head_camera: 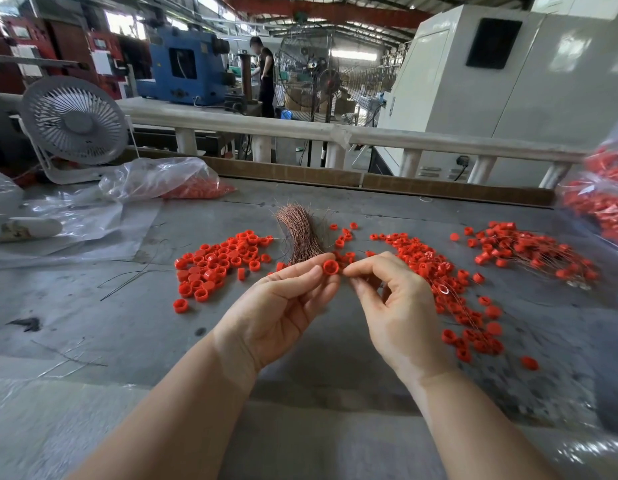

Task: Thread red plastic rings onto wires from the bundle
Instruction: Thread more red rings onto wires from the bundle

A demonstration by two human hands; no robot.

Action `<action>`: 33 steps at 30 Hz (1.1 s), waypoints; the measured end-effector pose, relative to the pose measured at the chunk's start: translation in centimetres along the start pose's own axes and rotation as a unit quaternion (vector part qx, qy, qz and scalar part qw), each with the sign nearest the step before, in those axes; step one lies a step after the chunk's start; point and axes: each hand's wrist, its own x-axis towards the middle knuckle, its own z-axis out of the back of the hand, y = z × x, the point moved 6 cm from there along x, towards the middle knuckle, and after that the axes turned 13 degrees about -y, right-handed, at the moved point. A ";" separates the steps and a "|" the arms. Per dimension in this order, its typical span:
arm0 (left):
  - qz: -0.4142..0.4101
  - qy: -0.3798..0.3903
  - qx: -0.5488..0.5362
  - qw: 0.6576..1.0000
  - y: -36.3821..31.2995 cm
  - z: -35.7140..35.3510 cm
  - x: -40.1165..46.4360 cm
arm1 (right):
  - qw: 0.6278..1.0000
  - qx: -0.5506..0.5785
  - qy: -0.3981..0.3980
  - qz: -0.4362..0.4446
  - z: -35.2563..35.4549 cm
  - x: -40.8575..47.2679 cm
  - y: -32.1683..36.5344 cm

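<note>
While a white desk fan and clear bag sit far left, a pile of loose red rings lies on the grey table just left of the copper wire bundle. L hand pinches one red ring btwn thumb & fingertips; R hand pinches fingertips together right beside it, wire too thin to see. More rings w/ wires lie far right.

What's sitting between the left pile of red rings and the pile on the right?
In the head view, the copper wire bundle lies between the left pile and the right pile, with a few loose rings beside it.
</note>
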 end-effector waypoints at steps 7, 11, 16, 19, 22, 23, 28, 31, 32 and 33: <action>0.003 0.003 -0.007 1.000 0.1 -0.1 -0.1 | 1.000 0.006 -0.003 -0.014 0.0 0.0 -0.2; 0.002 0.003 -0.009 1.000 0.1 -0.2 -0.2 | 1.000 0.011 0.001 -0.024 0.0 0.1 -0.3; 0.006 0.006 -0.010 1.000 0.1 -0.3 -0.3 | 0.999 0.017 -0.001 -0.034 0.0 0.1 -0.3; 0.007 0.008 -0.005 1.000 0.1 -0.4 -0.4 | 0.999 0.022 -0.002 -0.038 0.0 0.1 -0.3; 0.010 0.009 -0.001 1.000 0.1 -0.4 -0.4 | 0.999 0.027 0.001 -0.046 -0.1 0.1 -0.2; 0.011 0.009 -0.002 1.000 0.1 -0.5 -0.4 | 0.998 0.029 0.003 -0.051 -0.1 0.1 -0.3; 0.015 0.013 -0.017 1.000 0.1 -0.4 -0.4 | 0.997 0.031 0.008 -0.067 -0.1 0.1 -0.3; 0.012 0.015 -0.018 1.000 0.1 -0.5 -0.4 | 0.996 0.040 0.009 -0.073 -0.1 0.1 -0.2; 0.012 0.016 -0.017 1.000 0.1 -0.5 -0.4 | 0.996 0.046 0.008 -0.077 -0.1 0.0 -0.2; 0.011 0.017 -0.017 1.000 0.1 -0.5 -0.4 | 0.995 0.051 0.008 -0.081 -0.1 0.0 -0.2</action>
